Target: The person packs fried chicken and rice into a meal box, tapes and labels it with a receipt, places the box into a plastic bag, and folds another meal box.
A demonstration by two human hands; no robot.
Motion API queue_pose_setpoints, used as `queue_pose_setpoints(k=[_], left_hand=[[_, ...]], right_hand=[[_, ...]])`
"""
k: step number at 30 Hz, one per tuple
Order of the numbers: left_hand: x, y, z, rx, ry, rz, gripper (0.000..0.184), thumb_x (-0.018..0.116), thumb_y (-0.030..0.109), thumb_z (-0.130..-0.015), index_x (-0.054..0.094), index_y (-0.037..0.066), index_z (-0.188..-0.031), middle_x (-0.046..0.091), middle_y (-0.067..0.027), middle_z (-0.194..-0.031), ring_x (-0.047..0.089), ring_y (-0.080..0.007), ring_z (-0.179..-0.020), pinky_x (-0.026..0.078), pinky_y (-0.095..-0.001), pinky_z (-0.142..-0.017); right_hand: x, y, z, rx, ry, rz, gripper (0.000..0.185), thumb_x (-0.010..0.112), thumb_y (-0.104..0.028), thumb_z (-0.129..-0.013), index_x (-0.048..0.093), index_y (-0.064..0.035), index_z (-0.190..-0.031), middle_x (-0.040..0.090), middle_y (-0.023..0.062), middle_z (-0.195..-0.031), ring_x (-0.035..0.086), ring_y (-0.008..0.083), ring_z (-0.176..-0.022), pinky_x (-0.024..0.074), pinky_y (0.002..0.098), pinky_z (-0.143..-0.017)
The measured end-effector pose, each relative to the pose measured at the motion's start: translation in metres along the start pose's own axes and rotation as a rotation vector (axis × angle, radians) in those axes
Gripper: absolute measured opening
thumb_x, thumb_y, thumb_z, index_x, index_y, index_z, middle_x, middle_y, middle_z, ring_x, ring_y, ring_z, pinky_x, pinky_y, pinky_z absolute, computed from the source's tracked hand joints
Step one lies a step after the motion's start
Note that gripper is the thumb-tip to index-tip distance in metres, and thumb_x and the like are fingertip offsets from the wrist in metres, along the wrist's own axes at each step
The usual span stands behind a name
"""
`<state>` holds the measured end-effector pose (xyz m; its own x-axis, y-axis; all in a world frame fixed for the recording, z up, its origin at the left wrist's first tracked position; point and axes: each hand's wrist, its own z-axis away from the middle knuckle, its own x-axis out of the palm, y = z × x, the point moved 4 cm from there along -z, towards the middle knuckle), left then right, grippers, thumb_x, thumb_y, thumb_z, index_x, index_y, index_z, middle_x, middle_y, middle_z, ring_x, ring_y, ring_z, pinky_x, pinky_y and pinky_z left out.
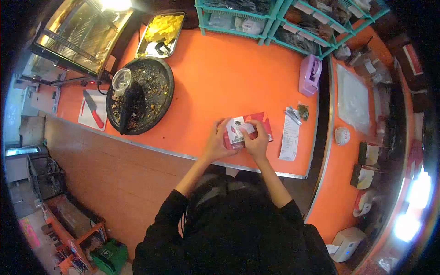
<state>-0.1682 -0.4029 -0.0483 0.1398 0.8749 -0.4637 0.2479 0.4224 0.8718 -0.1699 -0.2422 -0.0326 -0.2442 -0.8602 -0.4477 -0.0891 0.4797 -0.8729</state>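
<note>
A red box with a white label point(235, 129) is held near the front edge of the orange counter. My left hand point(217, 143) grips the box's left end. My right hand point(256, 143) is bent over the box's front and top, its thumb on a small pale piece that looks like a sticker. To the right of the box lie a long paper receipt point(289, 137), a silver metal tool point(293, 115) and a small packet with green contents point(303, 111).
A lilac tape dispenser point(310, 75) stands at the right edge. A dark round stone mortar point(151, 91), a metal tray point(146, 48) of yellow food and a red-handled knife point(94, 110) on a white board are at the left. Teal racks point(233, 31) line the back.
</note>
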Motion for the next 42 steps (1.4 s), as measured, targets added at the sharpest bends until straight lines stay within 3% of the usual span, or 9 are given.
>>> queue_pose_setpoints(k=[12,15,17,25,27,31,33,38,42], left_hand=[[-0.001,0.0,-0.001,0.009,-0.022,0.0,0.104,0.087,0.03,-0.052,0.033,0.004,-0.137,0.036,-0.0205,-0.127,0.041,-0.0364,-0.119,0.039,-0.0439,-0.1],[0.0,0.0,0.0,-0.007,-0.012,-0.003,0.105,0.087,0.029,-0.051,0.033,0.004,-0.137,0.035,-0.0204,-0.126,0.041,-0.0363,-0.119,0.04,-0.0437,-0.099],[-0.001,0.001,-0.001,0.002,-0.025,-0.022,0.105,0.087,0.029,-0.051,0.033,0.004,-0.137,0.035,-0.0202,-0.126,0.041,-0.0363,-0.119,0.04,-0.0439,-0.099],[0.002,0.006,0.001,-0.016,-0.059,0.017,0.105,0.087,0.031,-0.05,0.034,0.004,-0.136,0.032,-0.0213,-0.132,0.035,-0.0385,-0.124,0.036,-0.0469,-0.102],[-0.003,0.028,0.004,0.054,0.023,-0.355,0.101,0.085,0.03,-0.054,0.034,0.003,-0.137,0.032,-0.0226,-0.138,0.028,-0.0388,-0.132,0.03,-0.0481,-0.106],[0.004,0.024,0.016,0.133,-0.028,-0.366,0.085,0.079,0.027,-0.064,0.039,0.004,-0.135,0.036,-0.0194,-0.138,0.03,-0.0357,-0.133,0.028,-0.0468,-0.108],[0.013,0.014,0.025,0.309,-0.112,-0.408,0.07,0.074,0.024,-0.074,0.042,0.004,-0.133,0.042,-0.0153,-0.136,0.036,-0.0329,-0.131,0.028,-0.0468,-0.108],[0.013,0.011,0.026,0.308,-0.123,-0.398,0.06,0.072,0.021,-0.077,0.048,0.007,-0.13,0.047,-0.0138,-0.132,0.041,-0.0311,-0.129,0.029,-0.0465,-0.108],[0.013,0.01,0.026,0.362,-0.106,-0.404,0.059,0.073,0.021,-0.075,0.051,0.009,-0.129,0.046,-0.014,-0.134,0.041,-0.031,-0.129,0.03,-0.0466,-0.108]], right_hand=[[0.003,0.004,0.001,-0.048,-0.002,0.031,0.029,0.072,-0.013,-0.073,0.059,-0.0056,-0.098,0.061,0.012,-0.094,0.06,0.0304,-0.089,0.0477,0.038,-0.077],[0.0,-0.002,0.001,-0.096,0.045,0.082,0.029,0.074,-0.012,-0.073,0.061,-0.0063,-0.098,0.064,0.01,-0.091,0.063,0.023,-0.081,0.0493,0.0319,-0.071],[0.0,-0.005,0.001,-0.011,-0.017,0.045,0.03,0.072,-0.014,-0.074,0.058,-0.0062,-0.099,0.061,0.0119,-0.093,0.059,0.0309,-0.089,0.0469,0.0389,-0.078],[0.001,-0.004,0.003,-0.098,0.01,0.128,0.03,0.07,-0.016,-0.074,0.057,-0.0066,-0.099,0.06,0.0129,-0.093,0.059,0.0318,-0.092,0.0463,0.0412,-0.08],[0.001,-0.006,0.003,-0.129,0.03,0.16,0.029,0.07,-0.015,-0.074,0.057,-0.0065,-0.099,0.06,0.0133,-0.093,0.058,0.0318,-0.092,0.0463,0.0415,-0.08],[0.001,-0.007,0.002,-0.165,0.037,0.16,0.028,0.069,-0.012,-0.074,0.057,-0.0055,-0.099,0.06,0.0141,-0.093,0.059,0.0328,-0.091,0.0469,0.0412,-0.08],[-0.001,-0.009,0.001,-0.181,0.038,0.16,0.027,0.068,-0.011,-0.074,0.057,-0.005,-0.098,0.06,0.0144,-0.093,0.059,0.033,-0.089,0.048,0.0405,-0.078],[-0.007,-0.001,-0.009,-0.009,-0.091,0.01,0.018,0.064,-0.007,-0.077,0.062,-0.0046,-0.094,0.06,0.012,-0.093,0.061,0.0322,-0.083,0.0506,0.0365,-0.065],[-0.01,-0.003,-0.01,0.03,-0.108,-0.008,0.016,0.064,-0.006,-0.077,0.063,-0.0053,-0.093,0.059,0.0094,-0.09,0.059,0.0292,-0.084,0.0493,0.0355,-0.07]])
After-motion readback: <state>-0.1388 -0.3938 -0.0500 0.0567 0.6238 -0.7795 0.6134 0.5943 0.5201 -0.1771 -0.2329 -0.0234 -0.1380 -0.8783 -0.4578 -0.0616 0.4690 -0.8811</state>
